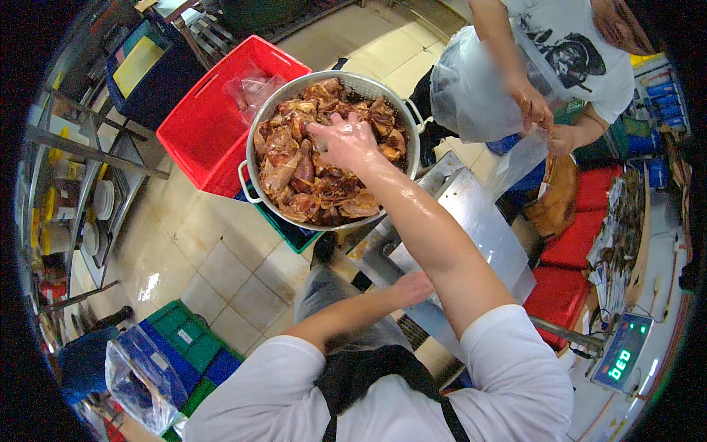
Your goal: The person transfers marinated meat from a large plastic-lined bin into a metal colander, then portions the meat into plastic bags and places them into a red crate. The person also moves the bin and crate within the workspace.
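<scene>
My right hand rests on raw, brown-marinated chicken pieces, its wet fingers spread apart. A large metal colander with two side handles holds the meat. Part of its perforated wall shows at the far right. My left hand is beside my right arm, above a stainless steel surface. The right arm partly covers it, so its fingers cannot be made out. Behind the colander's left side, a red plastic crate contains a clear plastic bag with pale pinkish contents.
At the upper right, a co-worker's hands handle a clear plastic bag. Several red crates line the right side, near a lit digital display. Metal shelving stands left. Green and blue crates sit at lower left.
</scene>
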Tool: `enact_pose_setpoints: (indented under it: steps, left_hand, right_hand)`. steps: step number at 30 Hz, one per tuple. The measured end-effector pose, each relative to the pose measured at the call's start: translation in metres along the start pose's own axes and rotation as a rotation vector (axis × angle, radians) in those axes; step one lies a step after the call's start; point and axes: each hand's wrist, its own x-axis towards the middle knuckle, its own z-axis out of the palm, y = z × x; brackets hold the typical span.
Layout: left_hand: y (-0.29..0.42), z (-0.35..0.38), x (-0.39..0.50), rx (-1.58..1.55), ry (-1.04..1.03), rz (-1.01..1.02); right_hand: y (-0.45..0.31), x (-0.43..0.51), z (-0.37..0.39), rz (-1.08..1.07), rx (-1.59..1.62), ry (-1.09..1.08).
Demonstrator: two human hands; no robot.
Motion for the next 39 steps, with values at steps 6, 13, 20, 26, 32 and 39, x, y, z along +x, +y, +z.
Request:
enact_pose_setpoints:
  steps: [6,13,20,26,32,39]
  left_hand:
    - [0.001,-0.008,0.005,-0.047,-0.143,-0.118]
    - [0.005,-0.018,-0.002,-0.082,-0.163,-0.320]
    - [-0.012,-0.007,-0.009,-0.555,-0.289,-0.324]
    - [0.015,-0.038,0.014,-0.126,-0.477,-0.213]
    - [0.051,-0.059,0.051,0.303,-0.633,-0.085]
    - [0.044,-0.050,0.054,0.198,-0.465,-0.162]
  right_hand:
    - [0.006,0.019,0.005,-0.042,0.046,-0.097]
    - [0.060,0.010,0.014,-0.001,1.082,0.060]
    - [0.089,-0.234,0.049,0.244,1.788,0.189]
    - [0.045,-0.458,0.144,0.829,2.305,0.317]
    - [0.092,-0.431,0.254,1.147,2.297,0.887]
    - [0.079,-0.431,0.193,1.074,1.501,0.530]
